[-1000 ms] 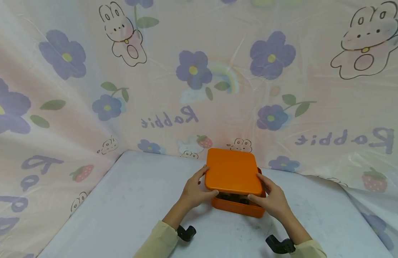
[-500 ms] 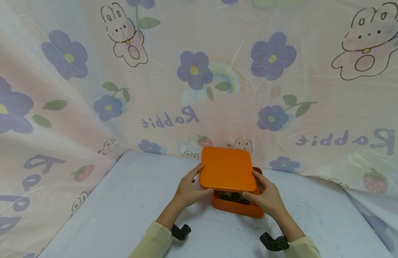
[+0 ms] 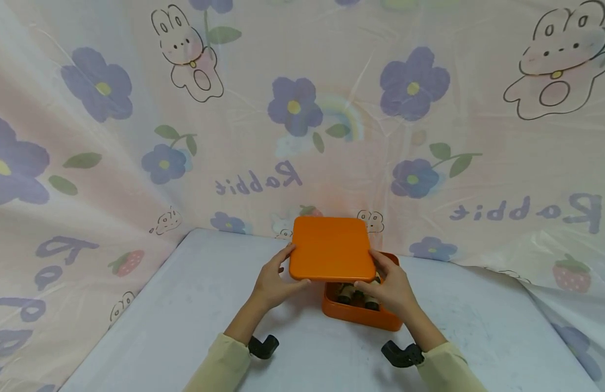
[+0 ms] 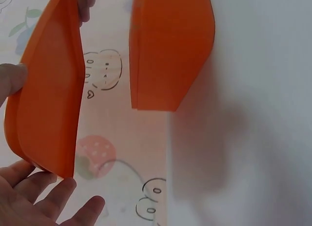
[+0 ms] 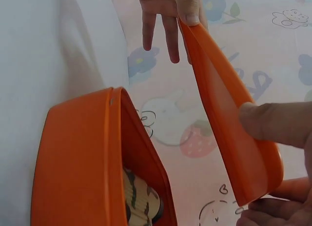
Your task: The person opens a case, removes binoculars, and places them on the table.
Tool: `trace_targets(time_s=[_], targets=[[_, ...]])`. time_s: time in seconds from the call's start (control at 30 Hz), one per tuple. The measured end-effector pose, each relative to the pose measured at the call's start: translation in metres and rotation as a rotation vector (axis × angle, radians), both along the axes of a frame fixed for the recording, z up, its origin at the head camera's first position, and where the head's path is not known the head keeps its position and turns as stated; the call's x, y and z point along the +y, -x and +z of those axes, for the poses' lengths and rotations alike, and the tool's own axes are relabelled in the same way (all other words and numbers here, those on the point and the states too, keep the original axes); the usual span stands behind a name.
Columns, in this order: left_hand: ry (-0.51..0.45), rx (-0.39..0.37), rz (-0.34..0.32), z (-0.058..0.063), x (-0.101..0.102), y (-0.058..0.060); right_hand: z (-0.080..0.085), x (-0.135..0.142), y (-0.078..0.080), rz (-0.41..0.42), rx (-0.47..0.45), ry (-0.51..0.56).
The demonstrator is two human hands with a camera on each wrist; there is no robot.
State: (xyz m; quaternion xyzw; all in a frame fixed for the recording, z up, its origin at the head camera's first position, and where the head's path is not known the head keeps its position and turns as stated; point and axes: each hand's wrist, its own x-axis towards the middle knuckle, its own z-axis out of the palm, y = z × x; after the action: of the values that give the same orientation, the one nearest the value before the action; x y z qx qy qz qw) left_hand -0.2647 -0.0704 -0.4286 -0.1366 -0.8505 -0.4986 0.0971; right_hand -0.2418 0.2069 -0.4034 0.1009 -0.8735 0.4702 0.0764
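Between both hands is an orange square lid [image 3: 332,247], raised and tilted above its box. My left hand [image 3: 273,286] grips the lid's left edge, thumb at the near corner and fingers along the side. On the opposite edge, my right hand [image 3: 390,286] holds it the same way. The orange box [image 3: 361,317] sits on the table just below and right of the lid, its front part uncovered. Inside lie camouflage-patterned binoculars [image 3: 345,295] with black ends, partly hidden by the lid and right hand. One camouflage barrel [image 5: 141,201] shows over the rim in the right wrist view.
The white-covered table [image 3: 209,305] reaches back to a patterned curtain [image 3: 332,179] hanging close behind the box. More curtain hangs along the left and right sides. A black wrist mount [image 3: 263,347] sits on each forearm.
Both hands have carried the lid left and slightly up, off the box. More of the box opening and the binoculars now shows. The box has stayed in place.
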Motion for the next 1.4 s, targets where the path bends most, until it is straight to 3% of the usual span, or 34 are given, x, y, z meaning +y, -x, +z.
trace_targets(time_s=[0.7,1.07,1.4], targets=[[0.051,0.0,-0.006,0.008,-0.039,0.0,-0.003,-0.037,0.008,-0.01,-0.017,0.054],[0.067,-0.004,0.021,0.012,-0.059,-0.004,0.0,-0.058,0.015,0.037,-0.012,0.092],[0.059,-0.01,0.039,0.009,-0.076,-0.005,0.0,-0.076,0.018,0.036,-0.002,0.096]])
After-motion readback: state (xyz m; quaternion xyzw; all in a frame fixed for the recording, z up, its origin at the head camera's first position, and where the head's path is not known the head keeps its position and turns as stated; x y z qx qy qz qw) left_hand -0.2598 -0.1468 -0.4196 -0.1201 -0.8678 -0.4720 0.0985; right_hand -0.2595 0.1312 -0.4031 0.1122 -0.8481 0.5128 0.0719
